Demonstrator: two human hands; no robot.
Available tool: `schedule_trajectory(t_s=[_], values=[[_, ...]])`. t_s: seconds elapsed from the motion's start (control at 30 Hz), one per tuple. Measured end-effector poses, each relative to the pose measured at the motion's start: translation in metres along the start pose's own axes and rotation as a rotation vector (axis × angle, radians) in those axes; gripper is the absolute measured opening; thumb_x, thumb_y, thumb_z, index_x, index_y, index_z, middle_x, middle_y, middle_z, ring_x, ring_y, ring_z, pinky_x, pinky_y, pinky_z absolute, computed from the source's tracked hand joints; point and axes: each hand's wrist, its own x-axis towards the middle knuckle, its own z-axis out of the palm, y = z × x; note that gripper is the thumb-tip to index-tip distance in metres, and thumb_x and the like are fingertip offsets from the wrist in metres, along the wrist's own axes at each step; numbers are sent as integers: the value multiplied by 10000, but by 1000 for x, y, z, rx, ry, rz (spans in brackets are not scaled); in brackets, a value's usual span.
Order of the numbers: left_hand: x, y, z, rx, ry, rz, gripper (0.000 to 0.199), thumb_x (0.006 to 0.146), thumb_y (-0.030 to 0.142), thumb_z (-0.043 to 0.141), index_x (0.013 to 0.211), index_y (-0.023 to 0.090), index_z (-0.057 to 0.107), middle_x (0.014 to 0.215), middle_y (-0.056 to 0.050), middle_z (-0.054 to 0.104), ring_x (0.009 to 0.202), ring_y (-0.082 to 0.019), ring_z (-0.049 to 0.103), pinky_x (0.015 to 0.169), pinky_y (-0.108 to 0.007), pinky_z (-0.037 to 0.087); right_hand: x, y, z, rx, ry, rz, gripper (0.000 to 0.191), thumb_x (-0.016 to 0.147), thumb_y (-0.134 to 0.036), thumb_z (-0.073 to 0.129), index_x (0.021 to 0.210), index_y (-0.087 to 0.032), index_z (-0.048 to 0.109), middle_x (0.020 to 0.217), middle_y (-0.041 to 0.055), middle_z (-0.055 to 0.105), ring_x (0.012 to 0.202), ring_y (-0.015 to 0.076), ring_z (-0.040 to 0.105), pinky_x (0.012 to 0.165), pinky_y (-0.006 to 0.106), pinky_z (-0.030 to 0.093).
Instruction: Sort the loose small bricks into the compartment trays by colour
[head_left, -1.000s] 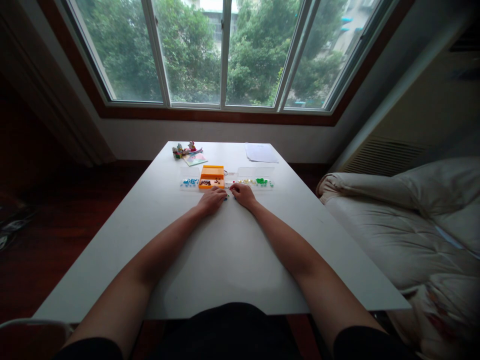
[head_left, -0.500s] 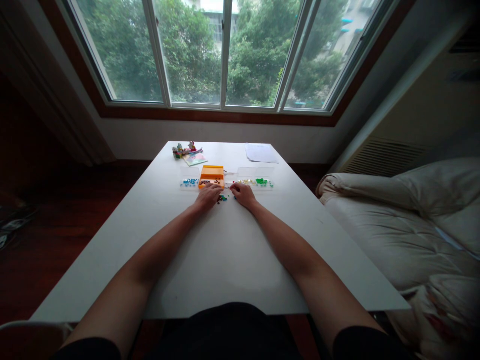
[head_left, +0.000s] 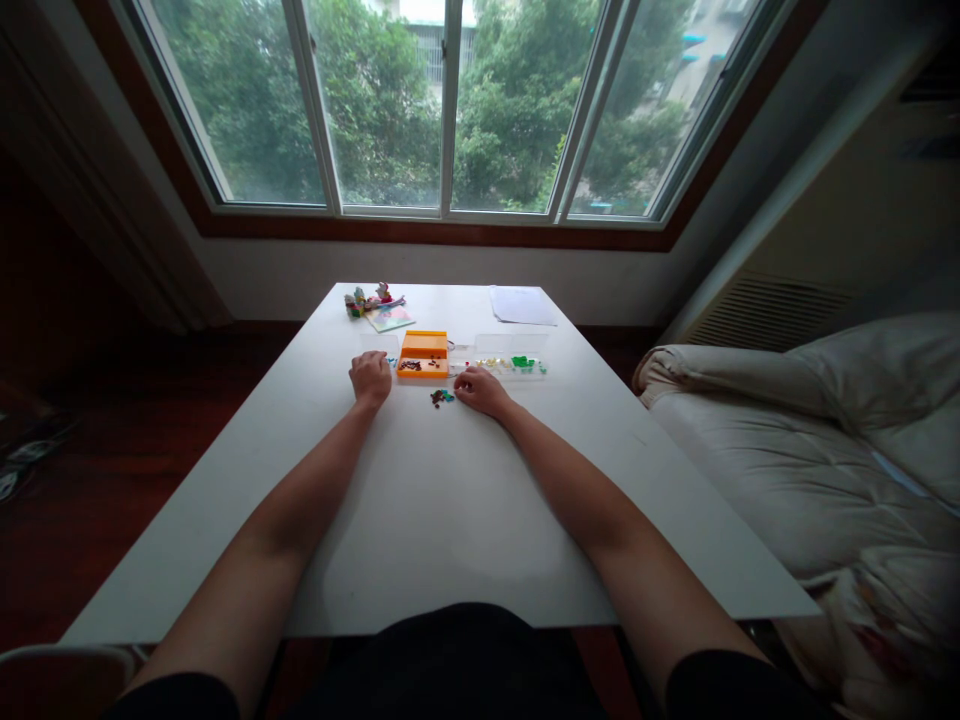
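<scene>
My left hand (head_left: 370, 378) is over the clear box of small blue pieces (head_left: 392, 362), covering most of it. Its fingers bend down together; whatever is at the tips, if anything, is hidden. To its right lies an open orange case (head_left: 424, 340) with small brown pieces (head_left: 411, 366) inside. My right hand (head_left: 482, 390) rests on the table with fingers curled, beside a loose pile of brown, green and blue pieces (head_left: 441, 398). I cannot make out what its fingertips hold. Past that hand, an open clear box (head_left: 546, 347) contains yellowish pieces (head_left: 493, 364) and green pieces (head_left: 523, 362).
Several small colourful figures (head_left: 373, 299) and a printed card (head_left: 391, 318) are at the back left of the white table (head_left: 450, 520). White paper (head_left: 523, 306) lies at the back right. A pale sofa (head_left: 757, 440) stands to the right, below a window (head_left: 442, 110).
My left hand has moved left, from the front of the orange case and the loose pile to the blue pieces. The right hand has shifted slightly toward the pile, which now shows more fully.
</scene>
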Motion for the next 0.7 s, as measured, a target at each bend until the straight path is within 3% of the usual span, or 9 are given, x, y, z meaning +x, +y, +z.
schedule_trajectory(t_s=[0.2, 0.4, 0.6, 0.7], values=[[-2, 2, 2, -5, -30, 9, 367, 975, 276, 443, 1181, 221, 741, 1257, -126, 658, 1172, -338, 532, 1006, -500, 448, 0, 0, 2, 5, 31, 7, 102, 852, -140, 634, 848, -196, 720, 877, 41, 680, 849, 177, 593, 814, 267, 444], [-8, 13, -1, -40, -61, 142, 333, 961, 269, 496, 1187, 217, 735, 1232, -111, 660, 1186, -317, 528, 1063, -474, 424, 2, 10, -10, 139, 344, 236, 156, 915, -270, 569, 980, -198, 691, 825, 26, 703, 746, 176, 614, 754, 272, 463], [-16, 24, -3, -74, -141, 286, 297, 945, 219, 501, 1051, 236, 777, 1128, -85, 713, 1151, -301, 537, 1070, -466, 429, 0, 52, -31, 187, 675, 484, 242, 907, -320, 516, 1007, -167, 674, 948, 98, 726, 858, 216, 657, 825, 311, 507], [-19, 27, 0, -108, -225, 374, 286, 928, 198, 520, 1034, 234, 783, 1113, -75, 729, 1117, -291, 554, 1038, -452, 452, -5, 80, -36, 151, 729, 583, 347, 912, -342, 463, 1123, -140, 650, 1004, 124, 723, 887, 216, 668, 832, 323, 526]])
